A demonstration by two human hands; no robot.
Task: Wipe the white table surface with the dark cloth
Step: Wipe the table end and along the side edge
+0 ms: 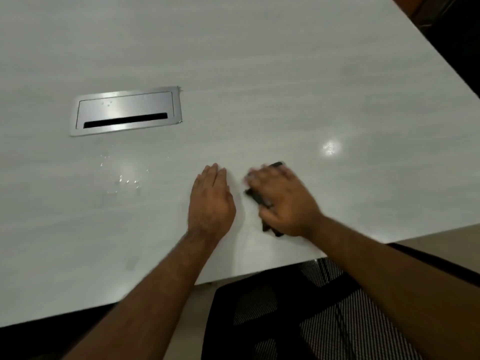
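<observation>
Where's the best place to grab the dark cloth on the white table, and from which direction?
Probably from above: the dark cloth lies flat under the right hand. Pinch the exposed edge beside the thumb or the far corner past the fingertips; the palm hides its middle.

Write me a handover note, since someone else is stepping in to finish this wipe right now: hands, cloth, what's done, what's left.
Right hand: pressed on the dark cloth, blurred, on the white table near its front edge.
Left hand: flat on the table, empty, just left of the cloth.
Done: cannot tell how much has been wiped.
Left: water droplets sit left of the hands, in front of the metal cable hatch; a few are on the hatch too. Wipe those next.
Black mesh chair stands at the table's front edge.
</observation>
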